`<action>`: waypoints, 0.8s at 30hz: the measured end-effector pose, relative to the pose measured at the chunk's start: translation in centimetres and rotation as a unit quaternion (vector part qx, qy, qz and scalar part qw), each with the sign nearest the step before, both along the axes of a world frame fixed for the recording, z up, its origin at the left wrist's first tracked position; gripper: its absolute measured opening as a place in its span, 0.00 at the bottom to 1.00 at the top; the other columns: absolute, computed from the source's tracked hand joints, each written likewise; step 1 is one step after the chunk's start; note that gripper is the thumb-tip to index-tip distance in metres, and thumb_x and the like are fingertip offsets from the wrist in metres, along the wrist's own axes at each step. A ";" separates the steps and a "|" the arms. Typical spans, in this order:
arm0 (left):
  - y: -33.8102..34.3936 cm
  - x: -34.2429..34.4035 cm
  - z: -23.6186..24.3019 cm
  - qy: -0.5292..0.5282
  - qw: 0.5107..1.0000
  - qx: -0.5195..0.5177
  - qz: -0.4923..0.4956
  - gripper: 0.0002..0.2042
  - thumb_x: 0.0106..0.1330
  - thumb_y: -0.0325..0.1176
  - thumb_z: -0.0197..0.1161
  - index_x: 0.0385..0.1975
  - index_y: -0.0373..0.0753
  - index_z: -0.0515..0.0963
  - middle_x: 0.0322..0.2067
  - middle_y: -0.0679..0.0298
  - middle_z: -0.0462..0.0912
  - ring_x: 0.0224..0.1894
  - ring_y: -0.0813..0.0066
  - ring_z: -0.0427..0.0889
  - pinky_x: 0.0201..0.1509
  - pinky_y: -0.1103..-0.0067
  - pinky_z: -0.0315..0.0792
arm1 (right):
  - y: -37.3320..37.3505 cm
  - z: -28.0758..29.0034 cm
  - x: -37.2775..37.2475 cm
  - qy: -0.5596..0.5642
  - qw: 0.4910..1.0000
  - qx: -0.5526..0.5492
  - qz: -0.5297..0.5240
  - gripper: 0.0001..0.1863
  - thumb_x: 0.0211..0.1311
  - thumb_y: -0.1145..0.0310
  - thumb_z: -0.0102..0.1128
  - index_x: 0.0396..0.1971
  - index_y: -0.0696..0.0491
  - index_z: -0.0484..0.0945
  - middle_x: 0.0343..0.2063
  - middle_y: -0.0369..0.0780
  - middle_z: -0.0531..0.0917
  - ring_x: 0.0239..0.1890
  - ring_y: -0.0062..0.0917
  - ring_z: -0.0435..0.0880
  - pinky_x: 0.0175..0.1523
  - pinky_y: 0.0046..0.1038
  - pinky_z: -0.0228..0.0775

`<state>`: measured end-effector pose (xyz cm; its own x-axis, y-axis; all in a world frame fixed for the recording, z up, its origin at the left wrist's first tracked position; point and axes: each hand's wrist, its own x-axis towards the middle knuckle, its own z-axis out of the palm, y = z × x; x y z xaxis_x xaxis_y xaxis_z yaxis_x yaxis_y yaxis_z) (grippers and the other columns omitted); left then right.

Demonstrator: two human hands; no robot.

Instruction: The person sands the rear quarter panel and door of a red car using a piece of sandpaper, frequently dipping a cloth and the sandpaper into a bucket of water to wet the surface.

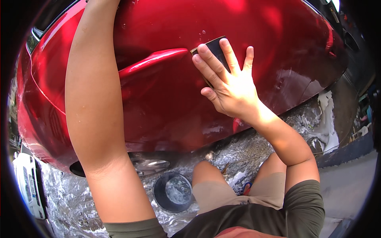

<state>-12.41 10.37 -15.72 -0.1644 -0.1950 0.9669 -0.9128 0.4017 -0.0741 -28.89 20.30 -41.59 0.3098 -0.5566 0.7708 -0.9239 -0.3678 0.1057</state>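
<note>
My right hand [235, 89] lies flat with fingers spread over a dark, thin rectangular pad [216, 50] with a tan edge. The pad is between the fingers and the glossy red car panel [166, 107]; its exact kind cannot be made out. Just left of it, a red door handle [158, 57] stands out from the panel. My left arm [95, 91] reaches up across the panel, and its hand is cut off by the top edge. A few water drops show on the paint above the pad.
Below the car, near my left knee, stands a dark bucket [157, 198] with foamy water. Wet, foam-streaked ground [67, 198] surrounds it. A wheel [152, 166] shows partly under the car. Another white vehicle [28, 184] is at the far left.
</note>
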 end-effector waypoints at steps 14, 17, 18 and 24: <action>0.5 -0.1 -0.7 0.013 0.999 -0.033 -0.019 0.26 0.62 0.51 0.71 0.53 0.38 0.82 0.51 0.46 0.85 0.55 0.49 0.84 0.61 0.60 0.76 | -2.0 1.3 -6.1 -0.139 0.977 -0.085 -0.136 0.37 0.81 0.51 0.39 0.82 0.44 0.42 0.83 0.36 0.40 0.83 0.42 0.33 0.74 0.72 0.18; 1.0 -0.7 0.2 0.008 0.999 -0.034 0.004 0.25 0.63 0.51 0.71 0.52 0.38 0.82 0.51 0.45 0.84 0.54 0.46 0.84 0.60 0.60 0.76 | -3.3 2.2 -5.5 -0.263 0.942 -0.136 -0.159 0.37 0.81 0.45 0.34 0.82 0.45 0.44 0.82 0.38 0.44 0.83 0.44 0.35 0.75 0.69 0.16; 0.6 -0.9 -0.2 0.019 0.999 -0.033 -0.007 0.25 0.63 0.51 0.71 0.52 0.38 0.82 0.51 0.45 0.84 0.54 0.46 0.84 0.60 0.60 0.76 | -2.6 2.2 -2.9 -0.163 0.969 -0.114 -0.147 0.38 0.80 0.44 0.37 0.82 0.45 0.45 0.82 0.37 0.45 0.83 0.45 0.35 0.75 0.69 0.15; -1.4 -0.1 -0.9 0.015 0.995 -0.088 -0.040 0.26 0.63 0.52 0.70 0.52 0.37 0.82 0.52 0.45 0.83 0.55 0.45 0.84 0.61 0.59 0.76 | -3.3 2.4 -10.7 -0.271 0.933 -0.120 -0.205 0.33 0.83 0.51 0.32 0.81 0.45 0.45 0.82 0.38 0.46 0.83 0.43 0.38 0.74 0.71 0.18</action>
<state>-12.47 8.98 -16.62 -0.1441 -0.0106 0.9895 -0.8812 0.4564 -0.1234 -39.63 17.01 -39.19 -0.3624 -0.3337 0.8702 -0.9235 0.0028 -0.3835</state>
